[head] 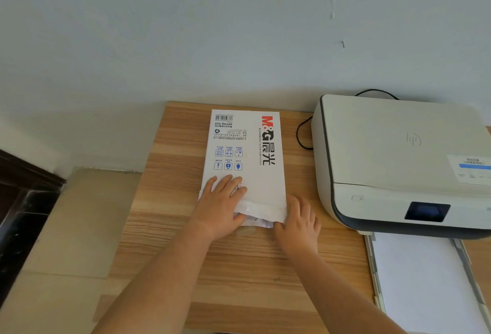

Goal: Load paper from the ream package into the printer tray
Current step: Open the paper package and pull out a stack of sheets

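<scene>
L hand [221, 202] flat on ream pkg [245, 158]; R hand [299, 223] pinches its near flap.

Wood table [170, 201] w/ ream package [247, 145], printer [398, 147].

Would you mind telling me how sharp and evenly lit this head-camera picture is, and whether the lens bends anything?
Head view: soft, even daylight, with no glare or hard shadows; the ream package print is readable and both hands are fairly sharp; the left edge is smeared; the wide lens bows the printer and splays its tray toward the right corner.
</scene>
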Available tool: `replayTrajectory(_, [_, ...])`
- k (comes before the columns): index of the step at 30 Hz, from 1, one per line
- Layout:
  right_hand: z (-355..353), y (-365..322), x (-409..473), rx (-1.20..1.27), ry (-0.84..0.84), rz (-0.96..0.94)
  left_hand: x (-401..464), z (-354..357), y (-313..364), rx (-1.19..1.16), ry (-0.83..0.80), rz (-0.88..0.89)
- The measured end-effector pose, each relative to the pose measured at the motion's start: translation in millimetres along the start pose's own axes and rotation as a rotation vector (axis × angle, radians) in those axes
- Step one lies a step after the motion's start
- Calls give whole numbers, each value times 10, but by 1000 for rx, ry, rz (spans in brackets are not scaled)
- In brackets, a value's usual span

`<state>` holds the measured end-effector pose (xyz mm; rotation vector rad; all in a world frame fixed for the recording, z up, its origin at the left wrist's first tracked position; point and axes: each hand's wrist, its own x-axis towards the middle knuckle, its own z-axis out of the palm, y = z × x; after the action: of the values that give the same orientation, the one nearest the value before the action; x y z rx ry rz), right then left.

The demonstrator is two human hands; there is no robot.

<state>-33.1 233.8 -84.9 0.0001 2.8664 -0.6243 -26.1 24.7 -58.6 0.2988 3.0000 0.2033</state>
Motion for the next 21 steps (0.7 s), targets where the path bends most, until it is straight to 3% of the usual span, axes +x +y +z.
replayTrajectory(12, [-121, 116, 87, -219, -18, -80, -20, -54, -54, -57, 4, -49])
replayTrajectory(21, [-232, -127, 176, -139, 50, -283, -67, -120, -49, -81, 40, -105])
